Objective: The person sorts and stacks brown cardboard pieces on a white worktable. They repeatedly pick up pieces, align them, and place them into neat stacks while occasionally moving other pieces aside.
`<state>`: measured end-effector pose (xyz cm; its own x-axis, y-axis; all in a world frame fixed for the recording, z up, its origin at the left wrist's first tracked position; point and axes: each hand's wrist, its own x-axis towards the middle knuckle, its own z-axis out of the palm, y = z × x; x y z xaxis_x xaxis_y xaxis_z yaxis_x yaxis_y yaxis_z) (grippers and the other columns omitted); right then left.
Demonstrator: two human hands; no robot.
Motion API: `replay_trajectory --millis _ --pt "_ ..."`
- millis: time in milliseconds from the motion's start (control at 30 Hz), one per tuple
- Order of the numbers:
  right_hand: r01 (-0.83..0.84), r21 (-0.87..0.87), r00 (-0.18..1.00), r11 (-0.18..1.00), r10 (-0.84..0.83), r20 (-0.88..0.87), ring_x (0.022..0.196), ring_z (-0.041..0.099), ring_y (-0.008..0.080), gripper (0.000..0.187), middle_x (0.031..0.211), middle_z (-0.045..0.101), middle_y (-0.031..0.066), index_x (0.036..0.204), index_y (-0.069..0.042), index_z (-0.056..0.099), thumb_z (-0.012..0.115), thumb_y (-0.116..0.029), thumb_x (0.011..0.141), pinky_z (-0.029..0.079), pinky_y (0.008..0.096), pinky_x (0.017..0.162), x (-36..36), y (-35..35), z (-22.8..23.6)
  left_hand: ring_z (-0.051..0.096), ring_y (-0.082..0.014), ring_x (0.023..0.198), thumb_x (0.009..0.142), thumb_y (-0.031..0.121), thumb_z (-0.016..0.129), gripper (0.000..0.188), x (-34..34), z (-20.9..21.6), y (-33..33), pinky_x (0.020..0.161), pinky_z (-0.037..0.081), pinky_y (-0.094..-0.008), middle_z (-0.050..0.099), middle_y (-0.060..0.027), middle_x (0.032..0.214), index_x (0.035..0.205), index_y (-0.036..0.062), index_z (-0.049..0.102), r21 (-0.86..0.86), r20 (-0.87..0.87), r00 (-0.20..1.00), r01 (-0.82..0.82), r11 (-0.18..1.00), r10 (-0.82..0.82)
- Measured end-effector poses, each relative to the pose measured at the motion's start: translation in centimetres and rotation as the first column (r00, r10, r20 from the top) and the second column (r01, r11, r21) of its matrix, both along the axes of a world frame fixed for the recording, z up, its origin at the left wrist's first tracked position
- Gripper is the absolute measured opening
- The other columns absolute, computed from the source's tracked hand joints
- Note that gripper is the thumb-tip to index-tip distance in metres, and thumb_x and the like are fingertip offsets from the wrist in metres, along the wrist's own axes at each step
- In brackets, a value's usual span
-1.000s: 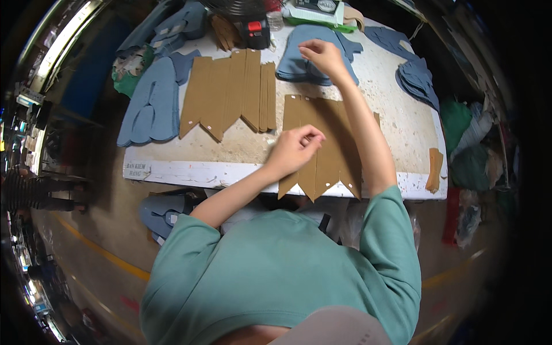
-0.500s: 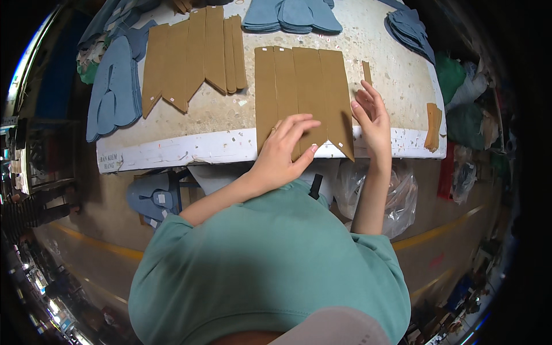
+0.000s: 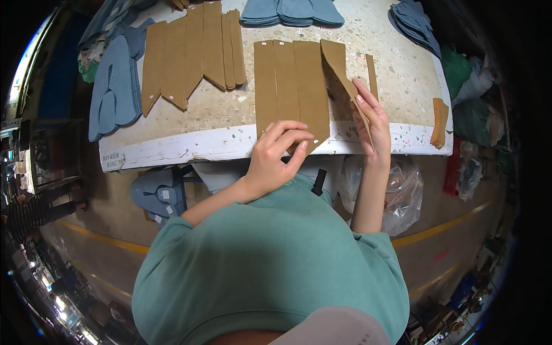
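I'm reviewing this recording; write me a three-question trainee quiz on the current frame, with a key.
1. What does the right hand hold?
2. True or false: the left hand lies over a stack of blue pieces.
3. Fill in: a clear plastic bag shows below the near edge of the table, on the person's ____ side.

Key:
1. A brown piece, tilted up.
2. False; it is over flat brown pieces.
3. Right.

Brown-grey floor [image 3: 115, 264] with yellow lines [image 3: 103, 238]; worn, speckled, white-edged table [image 3: 224, 109]; bright light strip [image 3: 35, 49] upper left.
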<state>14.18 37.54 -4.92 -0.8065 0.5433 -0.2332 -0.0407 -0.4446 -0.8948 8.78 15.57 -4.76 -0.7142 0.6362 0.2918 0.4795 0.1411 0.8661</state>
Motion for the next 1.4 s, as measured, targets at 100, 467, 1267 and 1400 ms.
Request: replay_trajectory --millis 100,467,1267,1400 --pt "-0.068 0.093 0.998 0.993 0.069 -0.011 0.097 0.061 0.0083 0.045 0.118 0.062 0.0084 0.133 -0.001 0.053 0.063 -0.004 0.09 0.051 0.0224 0.082 -0.8 -2.0 -0.6 0.062 -0.0254 0.092 0.082 0.0 0.062 0.022 0.0 0.4 -0.1 0.078 0.051 -0.0333 0.065 -0.0096 0.102 0.102 0.0049 0.068 0.015 0.21 0.977 -0.04 0.999 0.036" --pt "-0.2 0.647 0.979 0.735 0.121 0.165 0.092 0.059 0.0093 0.051 0.12 0.056 0.0076 0.135 -0.002 0.052 0.062 0.007 0.086 0.051 0.0228 0.077 -1.3 -4.0 -1.7 0.061 -0.0287 0.094 0.081 -0.004 0.056 0.025 -0.7 -0.9 -0.2 0.082 0.049 -0.0359 0.064 -0.0113 0.102 0.103 0.0037 0.067 -0.035 -0.136 0.985 -0.112 0.993 0.106" --pt "-0.216 0.907 0.976 0.362 0.055 0.21 0.1 0.062 0.0238 0.043 0.12 0.06 0.0118 0.126 -0.008 0.06 0.053 0.004 0.086 0.049 0.0302 0.086 -2.7 -1.4 1.6 0.064 -0.0214 0.089 0.083 -0.005 0.058 0.015 -1.2 -1.2 -0.9 0.076 0.053 -0.0293 0.064 -0.0116 0.1 0.092 0.0008 0.069 0.065 -0.003 0.997 -0.078 0.995 0.078" --pt "-0.155 0.937 0.987 0.314 0.08 0.136 0.11 0.06 0.0218 0.042 0.127 0.058 0.009 0.127 -0.007 0.06 0.049 0.004 0.087 0.045 0.0288 0.095 -0.2 3.8 3.4 0.065 -0.0219 0.088 0.083 -0.003 0.059 0.014 -1.1 -1.0 -0.8 0.075 0.054 -0.0302 0.064 -0.0104 0.099 0.091 0.0025 0.07 0.072 0.013 0.996 -0.087 0.994 0.087"
